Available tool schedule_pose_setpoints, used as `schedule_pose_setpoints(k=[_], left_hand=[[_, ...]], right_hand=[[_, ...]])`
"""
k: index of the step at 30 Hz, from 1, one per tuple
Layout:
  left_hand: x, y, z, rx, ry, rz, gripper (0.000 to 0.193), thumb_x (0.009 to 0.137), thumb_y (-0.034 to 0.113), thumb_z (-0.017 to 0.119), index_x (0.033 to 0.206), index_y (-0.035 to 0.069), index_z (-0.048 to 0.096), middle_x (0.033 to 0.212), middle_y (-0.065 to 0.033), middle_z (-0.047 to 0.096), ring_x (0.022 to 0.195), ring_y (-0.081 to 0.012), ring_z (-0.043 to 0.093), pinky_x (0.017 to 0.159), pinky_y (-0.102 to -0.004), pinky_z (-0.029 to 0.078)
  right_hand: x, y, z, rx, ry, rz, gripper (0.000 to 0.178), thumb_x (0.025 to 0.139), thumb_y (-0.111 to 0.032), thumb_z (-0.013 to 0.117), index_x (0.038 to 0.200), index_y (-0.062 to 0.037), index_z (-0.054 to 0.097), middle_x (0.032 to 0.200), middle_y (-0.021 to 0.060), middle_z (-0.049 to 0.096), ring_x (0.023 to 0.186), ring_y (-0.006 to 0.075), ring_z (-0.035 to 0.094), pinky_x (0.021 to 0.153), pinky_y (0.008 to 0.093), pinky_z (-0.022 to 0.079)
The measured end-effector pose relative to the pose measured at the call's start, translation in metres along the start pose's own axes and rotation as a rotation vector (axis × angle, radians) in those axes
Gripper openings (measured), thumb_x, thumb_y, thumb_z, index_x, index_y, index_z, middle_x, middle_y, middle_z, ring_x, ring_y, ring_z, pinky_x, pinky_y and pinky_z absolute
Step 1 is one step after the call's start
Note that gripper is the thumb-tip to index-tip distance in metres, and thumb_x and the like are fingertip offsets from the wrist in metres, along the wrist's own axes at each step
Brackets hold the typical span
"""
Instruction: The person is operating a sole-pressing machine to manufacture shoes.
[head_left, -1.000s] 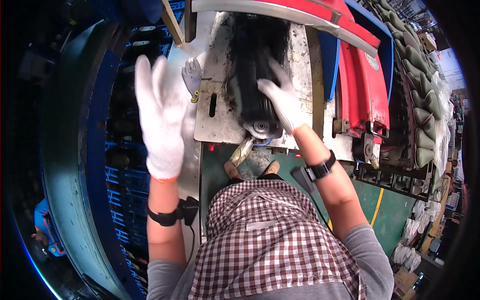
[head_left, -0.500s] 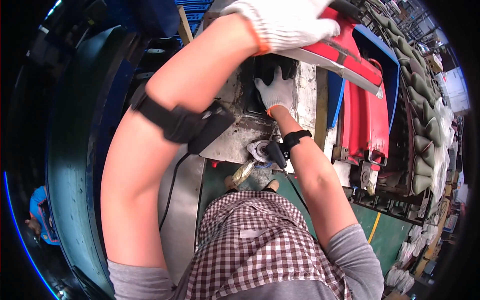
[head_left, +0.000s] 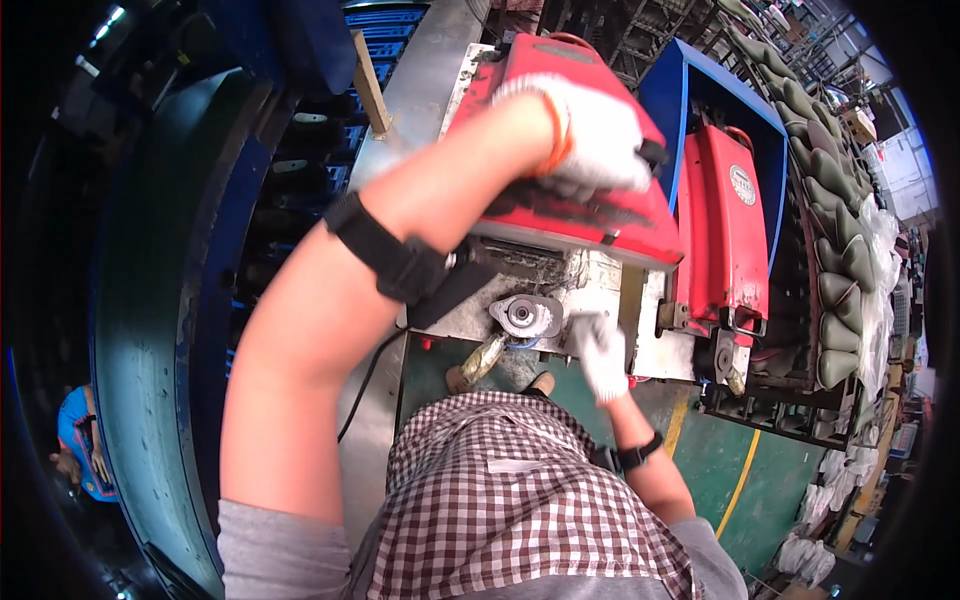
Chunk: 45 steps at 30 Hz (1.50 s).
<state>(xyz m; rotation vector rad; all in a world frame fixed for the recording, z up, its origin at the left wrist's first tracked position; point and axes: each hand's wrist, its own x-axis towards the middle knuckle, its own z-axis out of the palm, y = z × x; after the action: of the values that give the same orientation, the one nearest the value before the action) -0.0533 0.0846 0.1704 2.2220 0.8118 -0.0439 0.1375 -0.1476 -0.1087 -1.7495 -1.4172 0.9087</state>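
Note:
My left hand (head_left: pixel 603 135), in a white knit glove with an orange cuff, is closed on the black handle (head_left: pixel 652 155) of a red machine lid (head_left: pixel 640 225). The lid is lowered over a worn metal worktable (head_left: pixel 460 285) and hides what lies under it. My right hand (head_left: pixel 600 355), gloved too, is at the table's near edge, right of a round metal fitting (head_left: pixel 523 314). It is smeared by motion, so its fingers cannot be made out. A wrapped lever (head_left: pixel 483 358) sticks out toward me from below the fitting.
To the right stands a second red lid unit (head_left: pixel 725 215) with a blue frame (head_left: pixel 690 75) around it. Beyond are racks of grey-green curved pieces (head_left: pixel 835 205). At left runs a large green-blue machine (head_left: pixel 150 300); a person in blue (head_left: pixel 85 440) is past it.
My left hand has brought the red lid down from its raised position. My right hand, earlier spread flat on the dark recess, has drawn back toward me to the table's near edge.

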Motion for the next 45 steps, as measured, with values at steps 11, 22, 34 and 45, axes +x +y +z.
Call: schedule_pose_setpoints(k=[11, 22, 34, 45], left_hand=[[-0.003, -0.081, 0.172, 0.265, 0.161, -0.008, 0.042, 0.092, 0.048, 0.059, 0.108, 0.012, 0.074, 0.098, -0.0192, 0.076, 0.092, -0.0376, 0.074, 0.085, -0.0507, 0.057], [-0.008, -0.093, 0.185, 0.308, 0.214, -0.074, 0.044, 0.094, 0.052, 0.061, 0.104, 0.012, 0.075, 0.093, -0.0182, 0.075, 0.088, -0.0373, 0.074, 0.08, -0.0492, 0.056], [-0.03, -0.108, 0.2, -0.363, 0.991, -0.001, 0.019, 0.097, 0.024, 0.073, 0.104, 0.007, 0.073, 0.086, -0.0102, 0.076, 0.072, -0.0204, 0.073, 0.066, -0.033, 0.057], [0.039, 0.01, 0.242, -0.056, 0.64, 0.489, 0.04, 0.079, 0.023, 0.078, 0.116, 0.01, 0.072, 0.119, -0.0116, 0.071, 0.117, -0.0315, 0.065, 0.103, -0.0447, 0.051]], right_hand=[[-0.027, -0.007, 0.057, 0.741, -1.012, 0.475, 0.08, 0.098, -0.044, 0.073, 0.159, -0.0045, 0.039, 0.143, 0.0103, 0.061, 0.13, 0.0209, 0.059, 0.103, 0.0376, 0.051], [-0.017, -0.013, 0.083, 1.35, -1.083, 0.767, 0.039, 0.099, -0.047, 0.07, 0.112, -0.0104, 0.068, 0.089, 0.0054, 0.065, 0.087, 0.0288, 0.065, 0.083, 0.0454, 0.055], [-0.036, 0.059, -0.114, 0.187, 0.43, -0.08, 0.019, 0.1, -0.012, 0.067, 0.118, -0.0042, 0.067, 0.101, 0.006, 0.07, 0.089, 0.0216, 0.068, 0.08, 0.0365, 0.055], [-0.097, 0.075, -0.16, -0.654, 0.612, 0.629, 0.055, 0.108, -0.052, 0.04, 0.122, -0.0096, 0.072, 0.116, 0.0243, 0.072, 0.109, 0.0467, 0.068, 0.094, 0.0549, 0.053]])
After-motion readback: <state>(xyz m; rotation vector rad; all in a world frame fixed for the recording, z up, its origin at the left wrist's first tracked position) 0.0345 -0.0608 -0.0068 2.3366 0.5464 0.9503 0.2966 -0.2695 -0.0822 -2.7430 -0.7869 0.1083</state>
